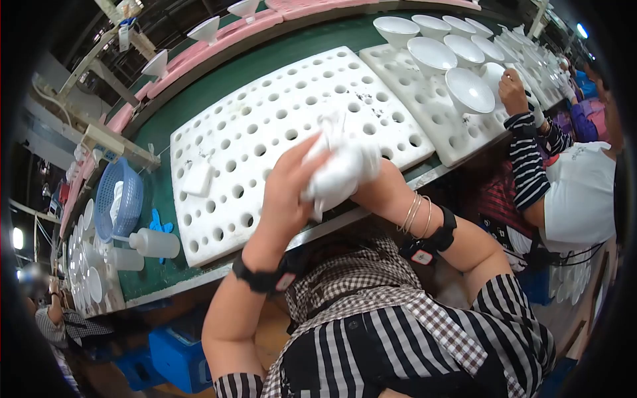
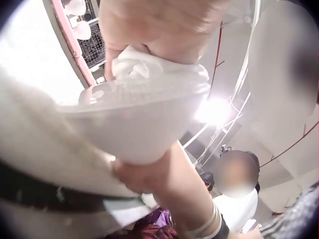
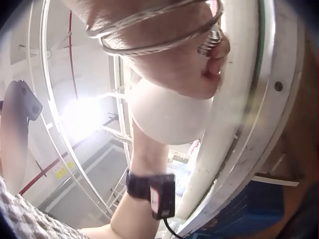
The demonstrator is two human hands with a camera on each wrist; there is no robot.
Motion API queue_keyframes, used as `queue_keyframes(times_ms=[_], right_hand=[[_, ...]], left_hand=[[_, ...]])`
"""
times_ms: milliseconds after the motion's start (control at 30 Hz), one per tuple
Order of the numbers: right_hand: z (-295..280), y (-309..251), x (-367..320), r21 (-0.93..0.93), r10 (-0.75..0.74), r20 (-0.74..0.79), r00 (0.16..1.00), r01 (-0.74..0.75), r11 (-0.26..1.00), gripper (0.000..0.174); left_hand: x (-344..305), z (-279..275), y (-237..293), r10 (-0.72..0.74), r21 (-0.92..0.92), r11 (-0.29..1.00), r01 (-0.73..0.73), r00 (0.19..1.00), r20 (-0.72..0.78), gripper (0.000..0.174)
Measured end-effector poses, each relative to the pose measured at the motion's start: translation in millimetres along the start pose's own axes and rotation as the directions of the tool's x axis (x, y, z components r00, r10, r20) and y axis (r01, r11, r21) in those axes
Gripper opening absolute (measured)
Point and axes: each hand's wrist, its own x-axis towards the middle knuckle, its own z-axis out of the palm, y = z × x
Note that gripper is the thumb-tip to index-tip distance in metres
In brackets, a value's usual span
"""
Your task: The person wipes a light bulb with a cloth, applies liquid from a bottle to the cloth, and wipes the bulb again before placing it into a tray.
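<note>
Between both hands, over the edge of a white foam board (image 1: 398, 142) full of round holes, is a white cone-shaped light bulb (image 2: 134, 132). My right hand (image 1: 379, 183) grips it by the neck; a metal screw base (image 3: 210, 44) shows by the fingers in the right wrist view. A white cloth (image 2: 135, 63) is bunched in my left hand (image 1: 286, 186) against the bulb's wide rim. In the head view the cloth and bulb blur together, and the left fingertips are hidden in the left wrist view.
A small white block (image 1: 198, 180) lies on the board's left. Beyond it are a blue basket (image 1: 136, 199) and a plastic bottle (image 1: 156, 243). More bulbs (image 1: 470, 91) stand in a second foam board at right, beside another worker (image 1: 577, 189). A pink-lined conveyor (image 1: 232, 30) runs behind.
</note>
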Motion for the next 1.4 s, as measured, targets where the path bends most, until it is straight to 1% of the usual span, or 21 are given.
queue_keyframes(times_ms=[67, 100, 200, 333, 400, 433, 500, 600, 633, 700, 767, 800, 867, 900, 933, 1033, 1133, 1200, 1267, 1333, 1400], right_hand=[[4.3, 11.9, 3.2, 0.238, 0.048, 0.029, 0.998, -0.054, 0.97, 0.061], [-19.7, -14.1, 6.5, 0.018, 0.182, 0.128, 0.975, -0.186, 0.982, 0.063], [-14.4, -8.4, 3.9, 0.006, 0.162, 0.018, 0.987, -0.162, 0.987, 0.07], [-27.6, -10.1, 3.2, 0.128, 0.194, 0.056, 0.979, -0.2, 0.971, 0.078], [-33.0, -19.1, 3.8, 0.128, 0.21, 0.034, 0.977, -0.213, 0.969, 0.078], [-36.0, -22.1, 6.3, 0.135, 0.211, 0.014, 0.977, -0.211, 0.968, 0.078], [-38.3, -25.6, 7.7, 0.173, 0.227, 0.025, 0.974, -0.228, 0.958, 0.079], [-37.0, -27.4, 9.0, 0.118, 0.137, 0.065, 0.988, -0.144, 0.983, 0.065], [-31.2, -19.8, 8.9, 0.105, 0.064, 0.099, 0.993, -0.074, 0.992, 0.061], [-8.1, -6.0, -6.3, 0.372, -0.075, -0.182, 0.98, 0.139, 0.918, 0.04], [-25.4, -11.5, -3.6, -0.057, -0.252, 0.023, 0.967, 0.253, 0.966, 0.032], [-20.9, -19.2, -0.5, -0.022, -0.126, 0.017, 0.992, 0.126, 0.992, 0.034], [-23.5, -29.3, -7.4, 0.008, -0.013, 0.174, 0.985, 0.012, 1.0, 0.05], [-32.8, -40.6, -6.5, 0.089, 0.095, 0.257, 0.962, -0.121, 0.989, 0.056], [-39.4, -41.2, -5.2, 0.089, 0.093, 0.255, 0.963, -0.119, 0.989, 0.056], [-52.5, -34.1, 1.2, 0.089, 0.169, 0.234, 0.957, -0.194, 0.977, 0.061], [-43.4, -23.2, 5.2, 0.033, 0.217, 0.253, 0.943, -0.232, 0.972, 0.061], [-35.5, -21.4, 8.3, 0.068, 0.205, 0.29, 0.935, -0.234, 0.97, 0.058], [-29.4, -12.8, 10.6, 0.053, 0.17, 0.331, 0.928, -0.199, 0.979, 0.057], [-21.1, -0.6, 14.6, 0.003, 0.026, 0.38, 0.925, -0.029, 1.0, 0.06], [-13.6, 14.2, 11.4, 0.134, 0.109, 0.322, 0.941, -0.159, 0.978, 0.06]], left_hand=[[-15.6, -13.6, 27.8, 0.177, 0.175, 0.964, -0.201, 0.974, 0.142, 0.035], [-29.3, -14.5, 32.0, 0.177, 0.173, 0.964, -0.2, 0.974, 0.141, 0.035], [-65.7, -19.4, 15.1, 0.138, 0.214, 0.961, -0.177, 0.973, 0.183, 0.027], [-75.8, -36.4, -3.1, -0.143, 0.28, 0.946, 0.163, 0.985, -0.091, 0.021], [-67.0, -45.6, -6.2, -0.374, 0.046, 0.91, 0.411, 0.865, -0.335, 0.029], [-58.0, -46.7, -5.5, -0.366, 0.044, 0.914, 0.403, 0.867, -0.338, 0.029], [-40.7, -49.4, -2.6, -0.557, -0.408, 0.824, 0.393, 0.693, -0.458, 0.034], [-7.5, -35.1, 39.5, -0.217, -0.12, 0.973, 0.195, 0.952, -0.216, 0.042], [5.0, -28.1, 49.8, -0.071, 0.015, 0.997, 0.071, 0.997, -0.017, 0.045], [22.8, -8.0, 62.5, 0.056, 0.078, 0.994, -0.071, 0.982, 0.179, 0.045], [36.4, -0.4, 46.7, -0.034, 0.021, 0.999, 0.03, 0.98, 0.197, 0.039], [38.7, 3.3, 27.0, -0.12, -0.126, 0.981, 0.149, 0.97, 0.212, 0.034], [50.4, 9.5, 1.0, -0.656, -0.268, 0.658, 0.704, 0.711, 0.255, 0.022], [49.7, 9.2, -12.5, -0.629, -0.191, 0.743, 0.641, 0.767, 0.129, 0.027], [46.3, 2.6, -25.9, -0.527, 0.166, 0.839, 0.518, 0.85, 0.012, 0.03], [33.0, -12.7, -45.5, -0.621, -0.214, 0.784, 0.583, 0.735, -0.272, 0.027], [36.6, -30.0, -30.4, -0.643, -0.513, 0.726, 0.458, 0.717, -0.269, 0.032], [42.6, -28.1, -2.9, -0.067, -0.007, 0.998, 0.067, 0.987, -0.145, 0.043], [40.9, -21.9, 30.2, 0.077, 0.218, 0.969, -0.116, 0.981, 0.18, 0.057], [19.4, -14.5, 30.2, 0.186, 0.358, 0.897, -0.26, 0.956, 0.227, 0.053], [-7.7, -15.3, 24.5, 0.236, 0.373, 0.867, -0.329, 0.932, 0.275, 0.047]])
